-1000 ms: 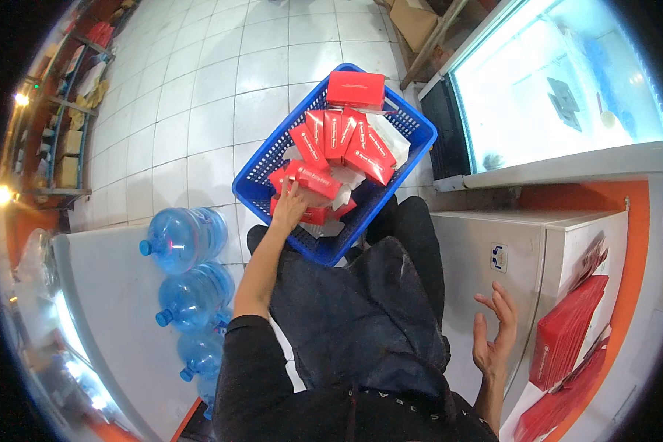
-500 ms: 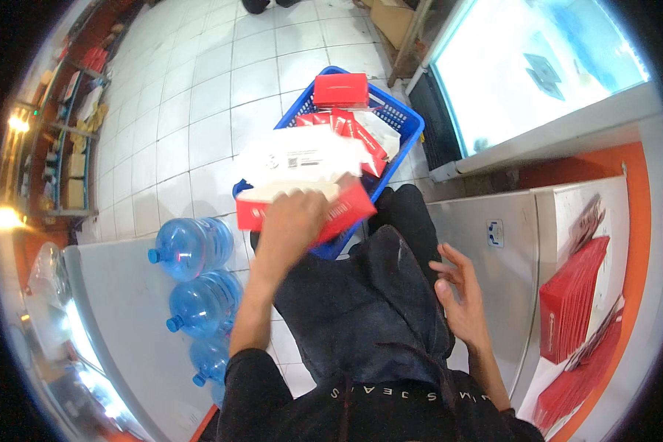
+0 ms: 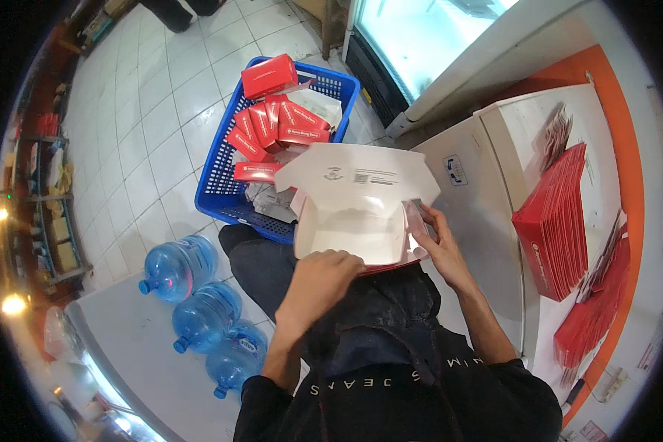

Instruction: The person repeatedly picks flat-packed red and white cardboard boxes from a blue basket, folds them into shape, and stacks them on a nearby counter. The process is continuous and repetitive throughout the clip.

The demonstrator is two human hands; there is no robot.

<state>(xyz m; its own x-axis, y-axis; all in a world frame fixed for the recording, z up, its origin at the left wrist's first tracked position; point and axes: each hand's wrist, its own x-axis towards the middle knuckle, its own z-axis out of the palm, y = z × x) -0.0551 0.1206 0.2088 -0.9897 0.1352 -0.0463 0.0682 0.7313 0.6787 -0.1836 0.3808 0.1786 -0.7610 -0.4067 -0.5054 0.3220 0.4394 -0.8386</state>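
A cardboard food box [image 3: 353,225], white inside and red outside, is held over my lap with its lid [image 3: 361,173] raised on the far side. My left hand [image 3: 323,280] grips its near wall, fingers curled over the rim. At the right side, my right hand [image 3: 443,247] pinches the end wall and its side flap between thumb and fingers. Just beyond the box is a blue plastic basket [image 3: 217,166]. Several red closed boxes [image 3: 276,129] lie heaped inside it, with some whitish pieces among them.
Several large blue water bottles [image 3: 206,313] lie on their sides at my left, beside a pale grey surface [image 3: 125,342]. On a white surface at right stands a stack of flat red cartons [image 3: 556,228]. A lit glass-door cooler [image 3: 427,44] is at the back. Someone's feet [image 3: 177,15] show far left.
The box has come from over the basket to above my lap, its inside now facing up. My right hand, empty before, has taken hold of its right side. The view has turned right.
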